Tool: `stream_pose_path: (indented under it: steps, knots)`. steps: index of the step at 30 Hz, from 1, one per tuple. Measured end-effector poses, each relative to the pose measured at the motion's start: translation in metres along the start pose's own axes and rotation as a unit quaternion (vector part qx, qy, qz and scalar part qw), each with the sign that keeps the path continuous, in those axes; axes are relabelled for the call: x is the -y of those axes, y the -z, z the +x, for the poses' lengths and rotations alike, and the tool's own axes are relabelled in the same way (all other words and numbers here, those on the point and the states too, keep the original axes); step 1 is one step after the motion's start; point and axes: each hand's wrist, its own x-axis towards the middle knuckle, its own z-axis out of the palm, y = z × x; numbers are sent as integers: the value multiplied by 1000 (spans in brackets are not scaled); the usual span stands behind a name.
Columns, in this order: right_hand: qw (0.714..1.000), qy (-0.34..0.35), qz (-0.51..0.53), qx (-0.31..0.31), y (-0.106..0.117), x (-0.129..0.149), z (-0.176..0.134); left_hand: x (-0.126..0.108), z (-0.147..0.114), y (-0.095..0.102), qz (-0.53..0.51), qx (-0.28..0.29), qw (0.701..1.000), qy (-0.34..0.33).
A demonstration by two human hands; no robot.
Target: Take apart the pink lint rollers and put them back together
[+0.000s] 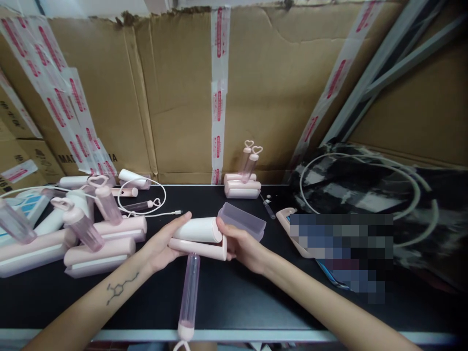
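Above the black table, my left hand [164, 246] and my right hand [243, 246] hold what looks like a lint roller [199, 247] from its two ends. Its white roll [195, 229] lies along the pale pink holder, tilted slightly out of line with it. A clear pinkish handle [189, 292] with a heart-shaped loop points down towards me. Fingers of both hands are closed around the ends, thumbs on top. Just behind my right hand, a translucent lilac cover [243, 220] rests on the table.
Several similar rollers [100, 256] stand at the left, beside a white cable [164, 213]. Two more [243, 189] are at the back. On the right are a pink-edged item [298, 239], partly pixelated, and black plastic wrapping [351, 185]. A cardboard wall [179, 97] closes off the back.
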Motion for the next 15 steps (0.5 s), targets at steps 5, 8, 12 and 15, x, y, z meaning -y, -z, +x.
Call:
stream_pose_path:
  steps: [5,8,12,15]
  knots:
    - [998,29,44,-43,-3,2,-1,-1,2,0,-38,-5,998,46]
    - [996,27,52,-72,-6,4,-1,0,3,0,-64,-1,996,53]
    - [994,20,45,-100,-9,6,-1,1,5,0,-89,3,994,61]
    - [994,32,11,-103,-10,8,-2,3,6,1,-99,11,993,68]
